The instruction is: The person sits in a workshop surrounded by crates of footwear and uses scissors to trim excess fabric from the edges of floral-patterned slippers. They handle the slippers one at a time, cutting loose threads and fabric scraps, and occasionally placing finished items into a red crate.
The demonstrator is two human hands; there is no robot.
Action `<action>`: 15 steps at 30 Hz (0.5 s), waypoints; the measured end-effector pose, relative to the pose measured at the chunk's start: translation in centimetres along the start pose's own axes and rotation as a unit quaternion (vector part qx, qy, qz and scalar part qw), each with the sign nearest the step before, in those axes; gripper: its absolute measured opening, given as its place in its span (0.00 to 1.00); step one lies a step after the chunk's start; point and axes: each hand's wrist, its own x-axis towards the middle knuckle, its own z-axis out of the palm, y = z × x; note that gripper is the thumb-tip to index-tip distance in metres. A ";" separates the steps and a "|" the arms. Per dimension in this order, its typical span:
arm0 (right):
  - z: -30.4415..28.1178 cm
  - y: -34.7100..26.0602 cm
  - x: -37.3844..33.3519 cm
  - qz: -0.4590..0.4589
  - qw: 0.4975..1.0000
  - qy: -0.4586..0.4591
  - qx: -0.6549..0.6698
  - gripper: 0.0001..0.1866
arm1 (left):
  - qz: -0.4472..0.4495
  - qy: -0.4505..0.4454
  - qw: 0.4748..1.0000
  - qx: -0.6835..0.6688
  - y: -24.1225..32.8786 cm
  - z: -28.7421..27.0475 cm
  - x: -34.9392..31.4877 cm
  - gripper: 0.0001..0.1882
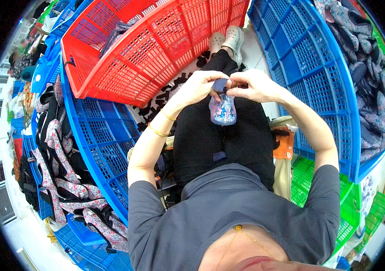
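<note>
Above my lap hangs a small floral fabric shoe (223, 110), blue and pink with a rounded lower end. At its top is a dark navy band (220, 85). My left hand (200, 88) is closed on the band from the left, with fingers reaching down over the shoe's upper part. From the right, my right hand (256, 86) pinches the top edge of the shoe beside the band. The two hands nearly meet there, and their fingertips partly hide what they grip.
A red basket (156, 54) leans in front of me. Blue baskets stand at left (104, 140) and right (301, 58), with floral fabric pieces (63, 180) at left and darker floral pieces (368, 90) at right. A green crate (307, 174) is by my right elbow. Black scraps (172, 86) litter the floor.
</note>
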 end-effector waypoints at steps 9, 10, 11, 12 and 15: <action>0.6 0.4 -0.6 0.021 0.998 -0.020 0.046 0.17 | -0.014 0.009 1.000 -0.007 0.6 0.7 -0.2 0.10; 0.7 0.5 -0.5 0.022 0.998 -0.019 0.055 0.17 | -0.014 0.007 1.000 -0.008 0.5 0.7 -0.2 0.10; 0.9 0.5 -0.4 0.022 0.998 -0.018 0.063 0.17 | -0.014 0.006 1.000 -0.008 0.5 0.7 -0.2 0.10; 1.0 0.5 -0.3 0.021 0.997 -0.018 0.072 0.17 | -0.014 0.004 1.000 -0.008 0.5 0.7 -0.2 0.10; 1.0 1.1 0.0 0.019 0.994 -0.047 0.097 0.16 | -0.019 -0.003 1.000 -0.017 0.3 0.6 -0.2 0.10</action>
